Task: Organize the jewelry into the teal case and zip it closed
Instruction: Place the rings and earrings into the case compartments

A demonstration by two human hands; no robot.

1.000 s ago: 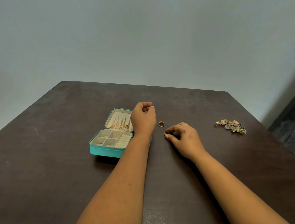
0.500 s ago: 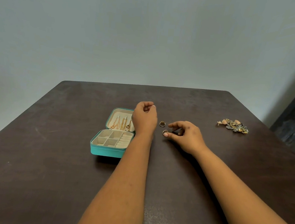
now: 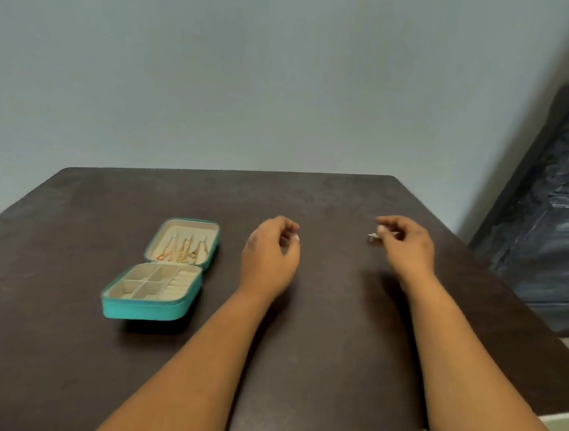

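The teal case (image 3: 144,309) lies open on the left of the dark table (image 3: 317,338). Its lid (image 3: 184,241) holds several gold chains, and the cream compartments in the base look bare. My left hand (image 3: 269,258) hovers right of the case with its fingers curled in and nothing visible in them. My right hand (image 3: 405,248) is far right over the jewelry pile (image 3: 373,237). Its fingertips pinch a small piece there, and the hand hides most of the pile. The frame is blurred, and no rings show on the table.
The table's right edge runs close behind my right hand. A dark door or panel (image 3: 558,211) stands beyond that edge, with floor below it. A plain pale wall rises behind the table.
The view swung right. My right hand left the ring spot by the case and reached right to the jewelry pile. My left hand shifted slightly and loosened. The two rings are gone from sight.
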